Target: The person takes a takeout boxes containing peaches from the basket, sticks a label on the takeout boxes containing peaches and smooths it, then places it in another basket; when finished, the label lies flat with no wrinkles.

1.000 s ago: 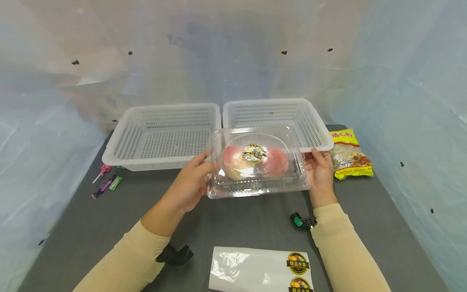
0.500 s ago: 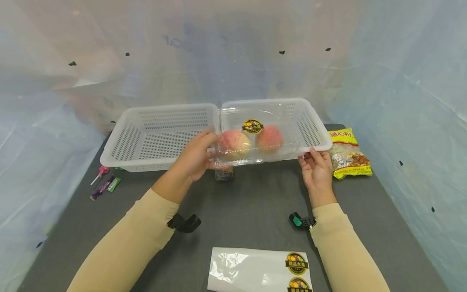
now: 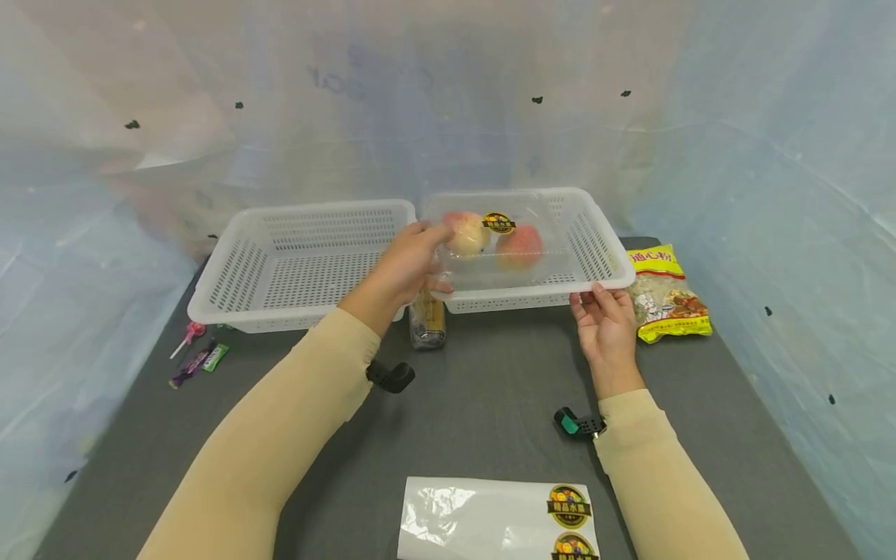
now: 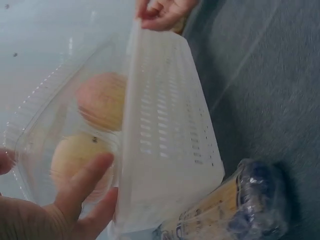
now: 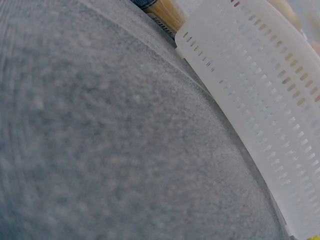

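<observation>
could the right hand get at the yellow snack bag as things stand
Probably yes. The right hand rests at the front rim of the right basket, and the yellow snack bag lies just beside it on bare table, with nothing between them. It would only need to let go of the rim.

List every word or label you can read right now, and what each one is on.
"精品水果": round sticker on the white backing sheet, near edge of the table.
Second round sticker below it: cut off by the frame, unreadable.
Round sticker on the clear clamshell box: too small to read.
Yellow snack bag: red characters, blurred, unreadable.
Wrapped packet by the basket: print too blurred.
</observation>
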The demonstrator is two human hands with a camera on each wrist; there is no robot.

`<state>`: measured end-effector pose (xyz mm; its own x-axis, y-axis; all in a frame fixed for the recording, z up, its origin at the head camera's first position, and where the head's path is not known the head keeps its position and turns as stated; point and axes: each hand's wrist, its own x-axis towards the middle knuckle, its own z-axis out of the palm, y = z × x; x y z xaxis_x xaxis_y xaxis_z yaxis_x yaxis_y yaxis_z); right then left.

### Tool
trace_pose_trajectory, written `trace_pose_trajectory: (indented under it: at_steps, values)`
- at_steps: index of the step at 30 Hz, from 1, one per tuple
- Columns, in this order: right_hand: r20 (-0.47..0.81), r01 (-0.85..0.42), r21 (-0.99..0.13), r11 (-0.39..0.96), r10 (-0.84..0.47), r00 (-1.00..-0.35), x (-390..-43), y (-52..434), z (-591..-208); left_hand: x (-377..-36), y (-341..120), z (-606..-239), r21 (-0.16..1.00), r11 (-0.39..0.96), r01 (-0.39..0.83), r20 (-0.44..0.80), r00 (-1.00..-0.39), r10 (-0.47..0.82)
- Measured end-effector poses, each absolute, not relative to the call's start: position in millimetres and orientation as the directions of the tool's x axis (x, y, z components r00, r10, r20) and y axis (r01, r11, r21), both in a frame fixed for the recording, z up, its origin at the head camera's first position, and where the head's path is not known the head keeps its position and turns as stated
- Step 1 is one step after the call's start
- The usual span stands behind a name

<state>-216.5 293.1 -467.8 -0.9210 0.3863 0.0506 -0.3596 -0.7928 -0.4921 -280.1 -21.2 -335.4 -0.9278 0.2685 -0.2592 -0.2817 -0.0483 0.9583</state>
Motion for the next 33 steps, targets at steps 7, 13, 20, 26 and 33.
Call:
trace_pose_trajectory:
  at_steps: [7, 13, 20, 26, 33]
  values:
    - [0.044, -0.358, -0.496, -0.791, 0.389, -0.92, -215, 293, -469, -289, -2, -335, 0.95, 0.14, -0.279, -0.309, -0.909, 0.279]
    - [0.039, -0.348, -0.506, -0.79, 0.382, -0.923, -214, 291, -469, -295, 1, -340, 0.928, 0.251, -0.274, -0.34, -0.899, 0.275]
    - [0.026, -0.345, -0.502, -0.793, 0.385, -0.923, -216, 287, -467, -294, -9, -345, 0.936, 0.257, -0.241, -0.312, -0.907, 0.284]
    - [0.009, -0.322, -0.496, -0.806, 0.366, -0.931, -219, 284, -469, -275, -31, -350, 0.944, 0.292, -0.151, -0.244, -0.918, 0.314]
    - [-0.001, -0.306, -0.533, -0.789, 0.362, -0.932, -223, 289, -470, -241, -82, -346, 0.926, 0.374, -0.058, -0.203, -0.909, 0.363]
